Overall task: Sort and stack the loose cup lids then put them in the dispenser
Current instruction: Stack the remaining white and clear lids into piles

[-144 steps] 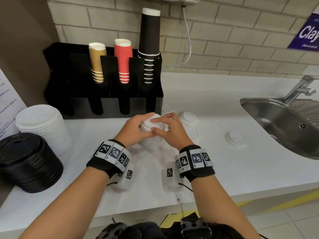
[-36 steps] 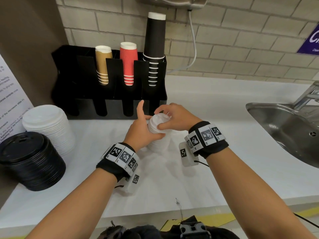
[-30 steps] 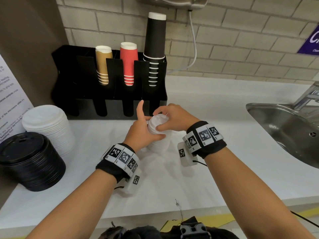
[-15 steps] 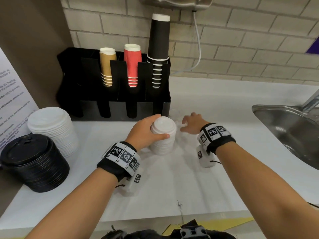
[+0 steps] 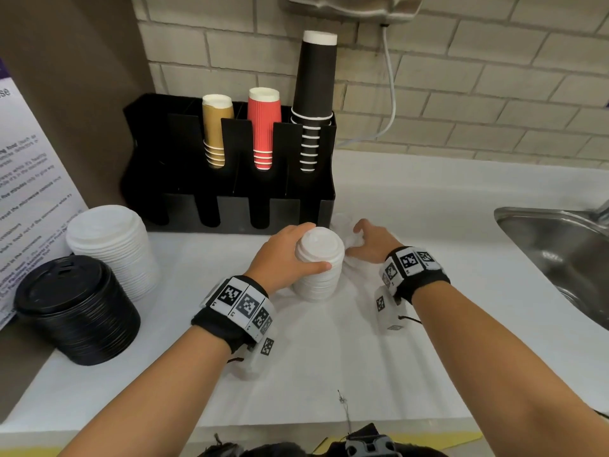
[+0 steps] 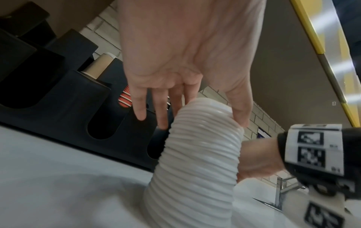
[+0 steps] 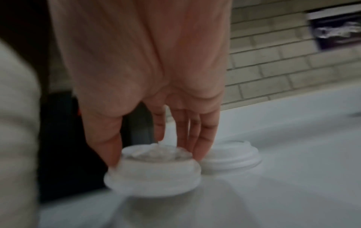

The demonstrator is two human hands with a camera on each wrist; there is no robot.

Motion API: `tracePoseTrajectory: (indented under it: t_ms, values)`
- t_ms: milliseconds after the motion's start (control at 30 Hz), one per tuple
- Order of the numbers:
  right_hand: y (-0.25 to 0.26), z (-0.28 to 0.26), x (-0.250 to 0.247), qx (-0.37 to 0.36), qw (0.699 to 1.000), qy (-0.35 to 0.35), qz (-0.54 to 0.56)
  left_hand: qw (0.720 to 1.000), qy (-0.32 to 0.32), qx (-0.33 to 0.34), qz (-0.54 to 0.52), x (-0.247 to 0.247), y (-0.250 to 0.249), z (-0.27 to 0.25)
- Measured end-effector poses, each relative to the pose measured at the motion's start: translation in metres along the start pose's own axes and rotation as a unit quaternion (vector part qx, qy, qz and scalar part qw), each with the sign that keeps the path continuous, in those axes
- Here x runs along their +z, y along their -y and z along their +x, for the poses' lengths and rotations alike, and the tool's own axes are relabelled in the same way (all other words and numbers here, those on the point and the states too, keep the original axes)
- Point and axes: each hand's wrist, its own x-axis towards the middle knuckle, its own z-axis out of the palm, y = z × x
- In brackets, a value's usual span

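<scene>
A stack of small white lids point(image 5: 318, 285) stands on the counter in front of the black dispenser point(image 5: 230, 206). My left hand point(image 5: 309, 249) grips the stack near its top, thumb on the near side; the left wrist view shows the thumb and fingers of the left hand point(image 6: 201, 120) around the ribbed stack point(image 6: 195, 162). My right hand point(image 5: 359, 239) is just right of the stack. In the blurred right wrist view, the right hand point(image 7: 154, 155) pinches a loose white lid point(image 7: 154, 174) lying on the counter. A second loose lid point(image 7: 230, 155) lies just behind it.
A stack of larger white lids point(image 5: 112, 245) and a stack of black lids point(image 5: 75, 308) stand at the left. The dispenser holds tan cups point(image 5: 216, 127), red cups point(image 5: 263, 123) and tall black cups point(image 5: 314, 94). A steel sink point(image 5: 560, 252) is at the right.
My right hand has left the top of the stack and moved right, down onto a loose lid. My left hand still holds the stack in the same place.
</scene>
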Motion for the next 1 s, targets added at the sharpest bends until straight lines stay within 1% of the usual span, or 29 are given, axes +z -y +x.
tracePoseTrajectory:
  t_ms: [67, 133, 167, 233, 300, 333, 400, 500, 633, 800, 900, 1000]
  values:
    - [0.003, -0.002, -0.008, 0.032, 0.993, -0.044, 0.100, 1.000, -0.009, 0.008, 0.016, 0.002, 0.000, -0.001]
    - [0.008, -0.007, -0.013, 0.045, 0.976, -0.081, 0.197, 1.000, -0.012, 0.011, 0.021, 0.004, 0.001, -0.002]
    - [0.012, -0.012, -0.016, 0.037, 0.964, -0.094, 0.245, 1.000, -0.011, 0.012, 0.021, 0.005, 0.000, -0.002]
    - [0.021, -0.024, -0.022, -0.005, 0.942, -0.097, 0.321, 1.000, -0.006, 0.012, 0.022, 0.005, -0.001, -0.003]
    - [0.028, -0.036, -0.026, -0.057, 0.934, -0.071, 0.345, 1.000, -0.002, 0.010, 0.014, 0.004, -0.002, -0.003]
    - [0.031, -0.041, -0.027, -0.078, 0.936, -0.055, 0.338, 1.000, -0.001, 0.010, 0.006, 0.004, -0.002, -0.003]
    - [0.036, -0.049, -0.025, -0.115, 0.949, -0.037, 0.292, 1.000, -0.007, 0.012, -0.008, 0.004, -0.002, -0.003]
    - [0.044, -0.059, -0.020, -0.169, 0.965, -0.051, 0.196, 0.999, -0.027, 0.003, -0.036, 0.007, -0.002, -0.005]
    - [0.056, -0.064, -0.021, -0.221, 0.967, -0.070, 0.107, 0.997, -0.043, -0.009, -0.066, 0.010, 0.000, -0.005]
    - [0.068, -0.064, -0.018, -0.247, 0.966, -0.081, 0.007, 0.997, -0.049, -0.009, -0.063, 0.011, 0.001, -0.004]
    - [0.069, -0.062, -0.018, -0.241, 0.967, -0.076, -0.005, 0.997, -0.044, -0.005, -0.065, 0.010, 0.002, -0.004]
    - [0.066, -0.062, -0.017, -0.239, 0.968, -0.077, 0.009, 0.998, -0.035, 0.006, -0.057, 0.008, 0.002, -0.005]
